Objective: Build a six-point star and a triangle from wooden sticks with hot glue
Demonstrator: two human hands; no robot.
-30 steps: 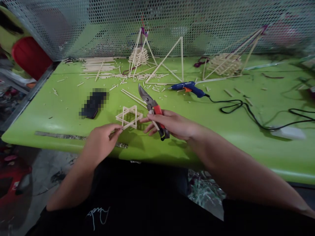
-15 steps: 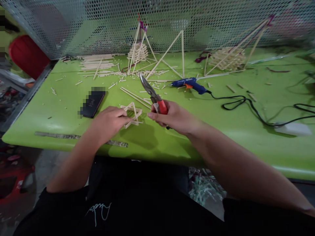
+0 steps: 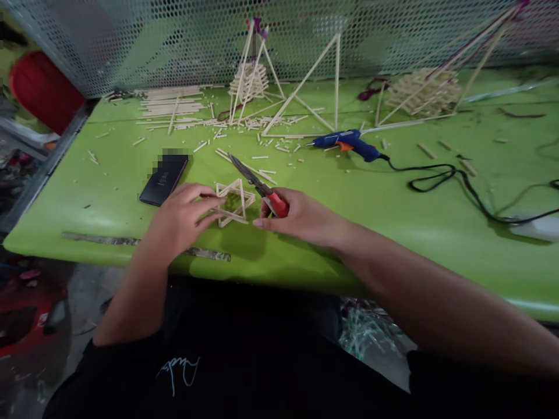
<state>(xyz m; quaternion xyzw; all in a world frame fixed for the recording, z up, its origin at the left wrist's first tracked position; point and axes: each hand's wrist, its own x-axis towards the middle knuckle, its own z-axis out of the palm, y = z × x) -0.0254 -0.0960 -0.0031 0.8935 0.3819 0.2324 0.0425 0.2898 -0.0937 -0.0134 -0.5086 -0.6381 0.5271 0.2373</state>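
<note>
A small six-pointed star of thin wooden sticks (image 3: pixel 236 201) lies on the green table (image 3: pixel 393 203) near its front edge. My left hand (image 3: pixel 183 218) rests on the star's left side, fingers pinching its sticks. My right hand (image 3: pixel 301 218) is wrapped round the red handles of a pair of pruning shears (image 3: pixel 257 185). The blades point up and to the left, over the star's upper right point, and look nearly closed.
A black phone (image 3: pixel 163 174) lies left of the star. A blue glue gun (image 3: pixel 345 142) with a black cord (image 3: pixel 454 180) sits to the right. Stick pyramids (image 3: pixel 301 93) and loose sticks (image 3: pixel 174 107) stand at the back before a mesh wall. A ruler (image 3: pixel 109 241) lies along the front edge.
My left hand has moved onto the star and gripped it. My right hand has lowered the shears and tilted the blades down toward the star.
</note>
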